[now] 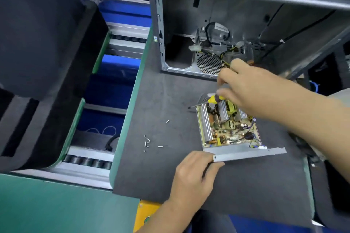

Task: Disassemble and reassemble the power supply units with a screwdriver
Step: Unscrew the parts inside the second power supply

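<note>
While our right hand (pixel 244 89) curls around a yellow-handled screwdriver (pixel 212 100), holding it nearly flat with its tip pointing left over the mat, our left hand (pixel 195 174) rests at the near left corner of the power supply unit (pixel 227 130), thumb and fingers pinching the end of its metal front wall.

We see the unit lying on a dark grey mat (pixel 161 176), close in front of us. Its cover is off, and we cannot spot that cover anywhere in view. The circuit board (pixel 225 134) lies exposed in the metal tray, with silver heat sinks, copper coils and capacitors all showing.

Several small loose screws (pixel 146 143) are scattered on the mat to the left of the unit, well apart from it.

Behind the unit stands an open computer case (pixel 189 24), with cables and white connectors hanging loose inside.

We judge the disassembly to be well along: cover removed and screws out. Whether the board is still fastened to the tray, we cannot tell. All of the reassembly appears to remain: cover back on and the scattered screws driven home.
</note>
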Motion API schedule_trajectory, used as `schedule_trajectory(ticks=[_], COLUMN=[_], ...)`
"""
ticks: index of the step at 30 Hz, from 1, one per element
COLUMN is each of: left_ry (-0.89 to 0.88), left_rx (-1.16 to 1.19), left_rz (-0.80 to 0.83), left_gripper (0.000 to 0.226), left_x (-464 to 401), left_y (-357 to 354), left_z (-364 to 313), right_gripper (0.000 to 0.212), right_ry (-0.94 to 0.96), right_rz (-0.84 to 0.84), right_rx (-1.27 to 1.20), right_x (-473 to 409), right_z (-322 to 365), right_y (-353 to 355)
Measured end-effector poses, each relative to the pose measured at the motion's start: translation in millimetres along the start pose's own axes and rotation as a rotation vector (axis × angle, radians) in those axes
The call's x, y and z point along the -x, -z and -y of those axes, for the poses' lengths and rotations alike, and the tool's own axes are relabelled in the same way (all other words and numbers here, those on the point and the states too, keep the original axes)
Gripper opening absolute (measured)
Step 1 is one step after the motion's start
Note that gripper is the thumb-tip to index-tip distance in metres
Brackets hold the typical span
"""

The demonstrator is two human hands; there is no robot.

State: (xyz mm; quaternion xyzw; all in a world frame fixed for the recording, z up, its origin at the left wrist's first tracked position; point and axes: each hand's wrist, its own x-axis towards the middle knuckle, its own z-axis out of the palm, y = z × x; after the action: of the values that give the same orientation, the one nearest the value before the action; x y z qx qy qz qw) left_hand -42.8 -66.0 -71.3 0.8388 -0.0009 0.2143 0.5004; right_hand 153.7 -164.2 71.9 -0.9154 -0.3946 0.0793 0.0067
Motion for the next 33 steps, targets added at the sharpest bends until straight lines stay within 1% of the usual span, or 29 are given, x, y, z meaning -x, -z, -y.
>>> schedule_trajectory(ticks=[3,5,6,9,11,14,15,17,20,22,23,24,25,26,27,28,29,30,31,33], left_ry=[0.021,0.027,0.028,0.011,0.002,0.011,0.013,0.003,-0.032,-0.041,-0.044,-0.046,-0.049,-0.054,-0.057,-0.054,-0.045,-0.034,-0.026,-0.013], left_rx=[0.011,0.023,0.027,0.02,0.011,0.0,-0.002,-0.005,-0.025,-0.035,-0.038,-0.039,-0.037,-0.038,-0.043,-0.051,-0.059,-0.066,-0.074,-0.087], left_rz=[0.007,0.008,0.008,0.007,0.013,0.023,0.026,0.03,0.016,-0.005,-0.016,-0.022,-0.024,-0.025,-0.025,-0.024,-0.023,-0.023,-0.023,-0.027], left_gripper=[0.031,0.031,0.029,0.015,0.007,0.005,0.005,0.01,0.016,0.016,0.014,0.013,0.012,0.011,0.011,0.011,0.011,0.012,0.013,0.016], left_x=[2,2,2,5,6,6,6,8,14,16,18,18,19,20,22,23,24,26,28,32], left_y=[-3,-2,-1,3,5,6,6,7,14,20,23,26,29,33,35,38,40,42,44,49], left_z=[-1,-1,-1,0,1,0,-1,-1,3,6,7,8,9,10,11,13,14,15,15,15], right_gripper=[0.015,0.008,0.01,0.03,0.034,0.037,0.033,0.018,0.025,0.024,0.017,0.011,0.009,0.017,0.022,0.022,0.037,0.052,0.06,0.063], right_ry=[0.089,0.139,0.137,0.149,0.147,0.061,0.02,-0.046,-0.167,-0.255,-0.291,-0.31,-0.366,-0.382,-0.405,-0.388,-0.378,-0.347,-0.328,-0.215], right_rz=[0.039,-0.043,-0.071,-0.072,-0.086,-0.169,-0.207,-0.268,-0.271,-0.315,-0.29,-0.182,-0.139,-0.138,-0.086,-0.038,-0.001,0.008,0.002,-0.045], right_rx=[-0.088,-0.053,-0.03,0.105,0.164,0.194,0.195,0.174,0.112,0.077,0.015,-0.121,-0.282,-0.321,-0.419,-0.44,-0.445,-0.395,-0.386,-0.312], right_x=[9,12,14,22,30,41,45,54,72,91,100,108,115,122,132,138,142,142,138,128], right_z=[-2,-5,-7,-15,-18,-33,-37,-44,-53,-59,-63,-66,-68,-67,-57,-45,-34,-23,-13,-1], right_y=[-10,-15,-16,-28,-38,-49,-50,-53,-63,-70,-74,-78,-81,-85,-83,-81,-78,-75,-68,-63])
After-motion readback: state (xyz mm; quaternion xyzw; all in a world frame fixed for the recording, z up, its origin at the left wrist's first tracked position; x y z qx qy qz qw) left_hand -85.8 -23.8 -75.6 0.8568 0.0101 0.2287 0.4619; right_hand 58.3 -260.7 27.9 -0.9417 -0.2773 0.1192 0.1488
